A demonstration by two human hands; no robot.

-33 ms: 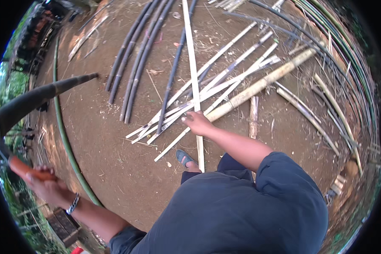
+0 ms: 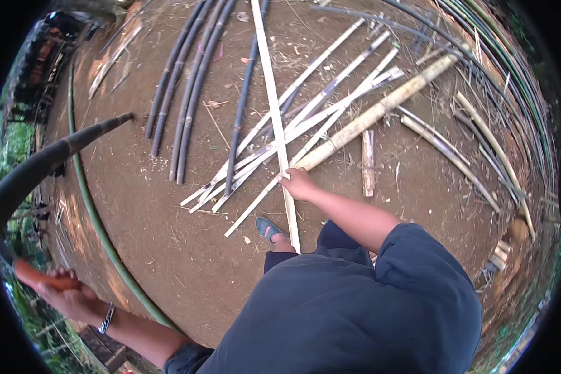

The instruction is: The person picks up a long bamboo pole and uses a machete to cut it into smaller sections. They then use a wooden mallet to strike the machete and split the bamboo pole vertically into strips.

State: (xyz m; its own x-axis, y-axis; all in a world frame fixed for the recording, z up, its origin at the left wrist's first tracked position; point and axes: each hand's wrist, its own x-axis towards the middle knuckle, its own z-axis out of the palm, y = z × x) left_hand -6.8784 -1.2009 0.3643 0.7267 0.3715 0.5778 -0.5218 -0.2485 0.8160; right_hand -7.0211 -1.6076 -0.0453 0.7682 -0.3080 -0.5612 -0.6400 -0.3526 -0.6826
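Note:
My left hand (image 2: pixel 71 299) grips the orange handle of a bladed tool (image 2: pixel 40 277) at the left edge. Its dark blade (image 2: pixel 2 249) runs up to the broad end of a dark bamboo pole (image 2: pixel 50 146); whether they touch I cannot tell. In my right hand (image 2: pixel 300 185) is a long pale split-bamboo strip (image 2: pixel 272 93), pinched between thumb and fingers. The strip slants from the top of the view to beside my leg. Beyond that hand, several split strips (image 2: pixel 355 100) cross on the ground beside a thick tan bamboo pole (image 2: pixel 380 112).
Several dark bamboo poles (image 2: pixel 193 93) lie on the brown earth at the far left. A long green pole (image 2: pixel 96 212) curves along the left side. Split pieces (image 2: pixel 449 162) and a short log (image 2: pixel 368 163) lie to the right. My sandalled foot (image 2: pixel 269 229) is beside the strip's near end.
My right hand has shifted from lying across the strip to pinching its right edge. The strip's far part appears further left. The whole view has moved slightly; my left hand keeps its grip.

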